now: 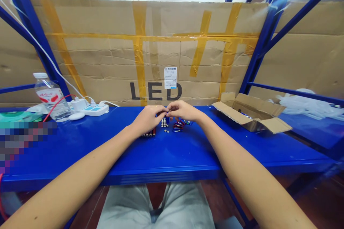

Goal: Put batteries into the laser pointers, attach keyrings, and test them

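My left hand and my right hand meet above the middle of the blue table, fingertips pinched together on a small blue part I cannot make out. Below the fingers lie small silver button cells. A row of dark, reddish little tubes lies under my left hand. A heap of small red and blue carabiner clips sits just under my right hand.
An open cardboard box stands at the right. A water bottle, a white power strip with cables and a white oval object are at the left. Taped cardboard marked LED walls the back. Plastic bags lie far right.
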The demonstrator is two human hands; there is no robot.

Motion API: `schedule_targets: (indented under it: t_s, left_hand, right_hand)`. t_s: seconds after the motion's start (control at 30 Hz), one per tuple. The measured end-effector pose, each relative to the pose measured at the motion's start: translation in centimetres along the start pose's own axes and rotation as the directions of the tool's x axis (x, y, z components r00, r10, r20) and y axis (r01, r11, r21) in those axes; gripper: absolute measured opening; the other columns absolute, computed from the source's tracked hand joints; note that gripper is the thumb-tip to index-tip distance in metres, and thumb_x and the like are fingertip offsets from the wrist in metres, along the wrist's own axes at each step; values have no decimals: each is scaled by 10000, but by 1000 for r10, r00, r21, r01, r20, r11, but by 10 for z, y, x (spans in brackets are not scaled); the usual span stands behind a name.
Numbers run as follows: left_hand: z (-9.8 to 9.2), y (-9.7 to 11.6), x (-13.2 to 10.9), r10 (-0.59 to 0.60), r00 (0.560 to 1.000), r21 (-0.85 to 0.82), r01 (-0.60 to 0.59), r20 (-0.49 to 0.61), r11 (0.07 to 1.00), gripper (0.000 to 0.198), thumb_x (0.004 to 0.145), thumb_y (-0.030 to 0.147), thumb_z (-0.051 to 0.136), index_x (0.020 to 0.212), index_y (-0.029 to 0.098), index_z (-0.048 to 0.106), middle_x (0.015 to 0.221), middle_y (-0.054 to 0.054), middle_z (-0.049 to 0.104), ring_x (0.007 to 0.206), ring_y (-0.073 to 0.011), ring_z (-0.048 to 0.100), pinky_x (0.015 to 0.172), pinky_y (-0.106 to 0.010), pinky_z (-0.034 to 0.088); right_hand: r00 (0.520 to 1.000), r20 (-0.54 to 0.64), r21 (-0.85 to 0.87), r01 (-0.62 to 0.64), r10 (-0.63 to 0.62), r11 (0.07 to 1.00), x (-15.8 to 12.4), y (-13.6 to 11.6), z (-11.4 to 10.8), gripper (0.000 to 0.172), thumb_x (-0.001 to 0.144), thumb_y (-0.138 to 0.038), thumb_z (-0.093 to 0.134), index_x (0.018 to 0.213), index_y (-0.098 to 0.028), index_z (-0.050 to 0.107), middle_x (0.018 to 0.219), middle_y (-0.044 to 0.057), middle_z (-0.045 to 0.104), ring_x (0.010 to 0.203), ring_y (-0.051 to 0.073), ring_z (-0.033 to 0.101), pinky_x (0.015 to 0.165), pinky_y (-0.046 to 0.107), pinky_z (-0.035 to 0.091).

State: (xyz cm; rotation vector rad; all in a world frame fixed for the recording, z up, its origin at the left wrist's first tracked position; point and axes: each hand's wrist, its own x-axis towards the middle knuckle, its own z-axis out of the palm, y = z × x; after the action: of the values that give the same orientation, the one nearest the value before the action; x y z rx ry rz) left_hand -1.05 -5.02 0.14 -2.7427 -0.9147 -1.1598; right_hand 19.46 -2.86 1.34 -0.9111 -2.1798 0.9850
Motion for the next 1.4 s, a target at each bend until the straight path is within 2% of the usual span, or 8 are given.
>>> schedule_targets:
  t_s: [0.1, 0.23, 0.43, 0.53, 0.7, 0.83, 1.2, 1.4]
  left_hand:
    - [-1, 0, -1, 6, 1000, 19, -6, 30, 1000, 197, 913, 210, 538, 1004, 209, 713, 945, -19, 767, 815, -161, 691, 744, -277, 490]
    - [-1, 1, -2, 4, 998, 31, -6, 66, 999, 197, 904, 197, 524, 995, 208, 698, 924, -22, 757, 795, -159, 677, 722, -275, 469]
    - [-5, 2, -2, -58, 996, 39, 56, 74, 998, 138, 867, 190, 533, 961, 184, 634, 763, -6, 686, 652, -133, 597, 618, -251, 422]
    - [-6, 1, -1, -19, 986, 99, 2, 167, 995, 122, 859, 193, 539, 907, 187, 652, 806, -18, 693, 709, -147, 606, 667, -266, 432]
    - [-3, 2, -3, 67, 903, 139, -138, 424, 981, 176, 873, 219, 550, 937, 200, 713, 957, -57, 704, 882, -196, 638, 799, -308, 461]
    - [1, 0, -5, 120, 844, 126, -216, 523, 968, 202, 878, 192, 561, 968, 220, 739, 956, -50, 721, 960, -218, 627, 852, -328, 449]
    - [6, -5, -5, 101, 832, 153, -217, 546, 964, 208, 890, 132, 550, 972, 209, 725, 926, -47, 727, 917, -210, 607, 809, -313, 427]
    - [7, -5, -4, 65, 827, 165, -187, 559, 968, 156, 860, 114, 558, 872, 187, 695, 856, -55, 696, 898, -220, 577, 800, -319, 412]
  right_hand:
    - [1000, 7, 35, 2, -2, 999, 1, 2, 1, 143, 756, -219, 647, 878, -169, 594, 708, 15, 681, 642, 137, 634, 525, 223, 470]
    - [1000, -1, -3, 18, -18, 1000, -1, 0, 0, 157, 718, -144, 620, 868, -173, 583, 725, 3, 680, 641, 126, 630, 581, 236, 491]
    - [997, -67, -188, 20, -33, 982, -5, -7, -6, 192, 674, -94, 587, 849, -163, 625, 763, -6, 652, 704, 122, 591, 653, 243, 463]
    - [996, -66, -273, 42, -62, 961, -6, -5, -8, 201, 667, -81, 560, 834, -161, 637, 819, 6, 657, 759, 131, 586, 701, 254, 453]
    - [997, -42, -322, 49, -67, 945, -5, -2, -9, 168, 692, -103, 586, 842, -163, 633, 863, 19, 666, 779, 137, 584, 722, 257, 447]
    - [998, -58, -342, 8, -30, 940, -6, -4, -9, 161, 693, -99, 605, 837, -165, 631, 871, 22, 675, 779, 140, 592, 710, 247, 446]
    - [998, -65, -292, -35, 17, 956, -6, -4, -8, 183, 681, -81, 602, 843, -161, 632, 823, 19, 671, 735, 136, 603, 652, 233, 459]
    - [999, -48, -274, -36, 24, 961, -7, -6, -7, 185, 680, -86, 589, 843, -158, 639, 796, 16, 662, 718, 138, 596, 637, 240, 470]
